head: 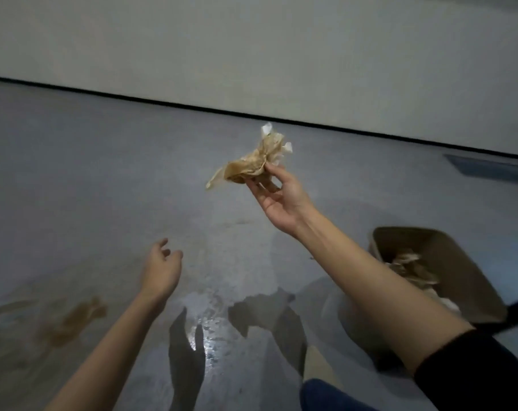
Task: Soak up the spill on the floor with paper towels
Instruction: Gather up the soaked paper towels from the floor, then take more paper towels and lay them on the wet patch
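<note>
My right hand is raised above the grey floor and pinches a crumpled paper towel, soaked brown with a few white tips. My left hand hangs lower at the left, fingers loosely apart, holding nothing. A brown puddle of the spill lies on the floor at the lower left. A wet, shiny smear spreads across the floor between my arms.
A brown paper bag with used crumpled towels inside stands at the right, just behind my right forearm. A pale wall with a dark base line runs across the back. My knee in blue cloth shows at the bottom.
</note>
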Motion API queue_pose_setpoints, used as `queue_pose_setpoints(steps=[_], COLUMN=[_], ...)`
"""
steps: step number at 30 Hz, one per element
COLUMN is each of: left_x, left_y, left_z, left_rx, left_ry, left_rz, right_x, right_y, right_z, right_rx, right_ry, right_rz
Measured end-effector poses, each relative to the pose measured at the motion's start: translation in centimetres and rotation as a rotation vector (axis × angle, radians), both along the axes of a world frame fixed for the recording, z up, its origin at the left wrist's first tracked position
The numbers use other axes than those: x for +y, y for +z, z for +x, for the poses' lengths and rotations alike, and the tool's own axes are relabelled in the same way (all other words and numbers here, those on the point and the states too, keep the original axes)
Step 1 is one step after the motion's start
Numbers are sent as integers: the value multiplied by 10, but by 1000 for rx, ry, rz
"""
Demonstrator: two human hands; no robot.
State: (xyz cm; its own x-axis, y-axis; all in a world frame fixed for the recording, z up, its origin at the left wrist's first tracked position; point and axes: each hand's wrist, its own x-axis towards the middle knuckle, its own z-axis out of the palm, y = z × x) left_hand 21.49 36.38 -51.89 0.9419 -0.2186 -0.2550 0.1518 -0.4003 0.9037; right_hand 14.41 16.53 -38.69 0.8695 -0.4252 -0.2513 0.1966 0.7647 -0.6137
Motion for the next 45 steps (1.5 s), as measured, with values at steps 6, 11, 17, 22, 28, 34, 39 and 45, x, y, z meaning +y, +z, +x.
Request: queue_pose_setpoints(steps=[6, 11, 17, 22, 28, 34, 39, 45], left_x=[-76, -112, -123, -128, -151, -192, -230, -255], left_y=[43, 68, 72, 77, 107, 171, 252, 328], left_z=[-36, -74, -89, -89, -110, -142, -162, -180], left_rx=[231, 423, 385, 316, 260, 126, -86, -346], left_ry=[-193, -371, -458, -489, -582, -739, -831, -1009], left_rz=[-244, -335, -248, -176, -162, -176, -180, -199], right_x=[-84, -123, -151, -151, -135, -94, -66, -70], right_y=[43, 39, -24, -29, 20, 85, 167, 272], right_z=[-120, -205, -270, -294, -287, -285, -291, -332], right_rx=[-90, 28, 912, 1068, 881, 743, 605, 638], right_ry=[-308, -559, -482, -351, -247, -90, -201, -261], right_rz=[-48, -314, -890, -1027, -1049, -1493, -1863, -2124])
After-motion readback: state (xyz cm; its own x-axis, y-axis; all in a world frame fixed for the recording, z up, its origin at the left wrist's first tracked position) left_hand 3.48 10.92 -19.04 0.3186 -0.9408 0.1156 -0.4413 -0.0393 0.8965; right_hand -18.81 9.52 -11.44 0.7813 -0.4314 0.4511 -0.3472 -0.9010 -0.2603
